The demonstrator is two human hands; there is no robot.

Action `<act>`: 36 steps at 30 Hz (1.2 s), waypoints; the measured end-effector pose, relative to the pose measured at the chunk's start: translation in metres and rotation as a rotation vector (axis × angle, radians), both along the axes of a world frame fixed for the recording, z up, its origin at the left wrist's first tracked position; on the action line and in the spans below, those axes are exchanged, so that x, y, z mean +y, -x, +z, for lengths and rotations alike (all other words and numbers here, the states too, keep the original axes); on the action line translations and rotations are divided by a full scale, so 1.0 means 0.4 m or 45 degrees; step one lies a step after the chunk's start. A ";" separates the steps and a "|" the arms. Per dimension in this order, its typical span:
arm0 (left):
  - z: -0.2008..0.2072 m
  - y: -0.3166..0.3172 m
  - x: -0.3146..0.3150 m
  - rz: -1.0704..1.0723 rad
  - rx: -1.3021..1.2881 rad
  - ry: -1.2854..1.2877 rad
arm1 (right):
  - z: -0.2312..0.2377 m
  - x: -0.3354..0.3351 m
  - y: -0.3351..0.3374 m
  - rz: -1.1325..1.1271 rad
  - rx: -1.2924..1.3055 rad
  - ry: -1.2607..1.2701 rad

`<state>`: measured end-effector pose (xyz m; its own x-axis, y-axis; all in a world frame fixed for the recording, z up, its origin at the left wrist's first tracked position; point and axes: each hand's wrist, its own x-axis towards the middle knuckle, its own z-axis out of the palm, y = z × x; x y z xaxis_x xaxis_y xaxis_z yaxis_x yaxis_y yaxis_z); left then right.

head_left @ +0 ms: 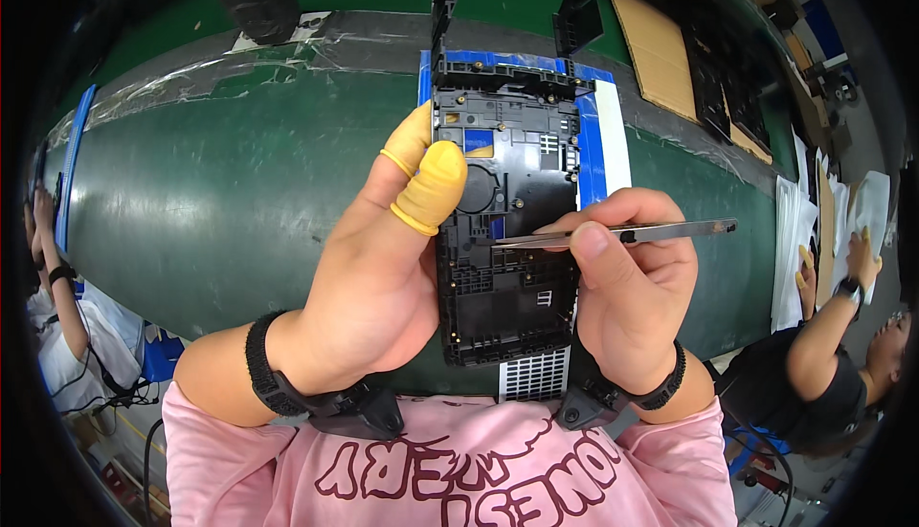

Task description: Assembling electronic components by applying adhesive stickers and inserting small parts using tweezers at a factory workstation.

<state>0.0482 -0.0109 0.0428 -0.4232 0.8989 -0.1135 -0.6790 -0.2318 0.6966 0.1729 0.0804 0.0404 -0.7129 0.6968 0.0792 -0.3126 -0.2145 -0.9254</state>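
My left hand grips a black plastic device housing along its left side. Yellow finger cots cover its thumb and one finger; the thumb lies over the housing's edge. Ribs, brass-coloured inserts and several cut-outs mark the housing's inner face. Metal tweezers are pinched in my right hand, at the housing's right side. Their tips lie over the middle of the housing, near a small opening with blue showing through. Whether the tips hold anything is too small to tell.
Beyond the housing, more black plastic frames stand on a blue tray on the green work surface. Cardboard lies at the far right. A person at right handles white sheets; another person is at left.
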 end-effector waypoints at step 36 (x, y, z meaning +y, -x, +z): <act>-0.003 -0.012 0.000 0.011 0.022 -0.018 | 0.003 0.008 0.003 -0.035 -0.079 0.016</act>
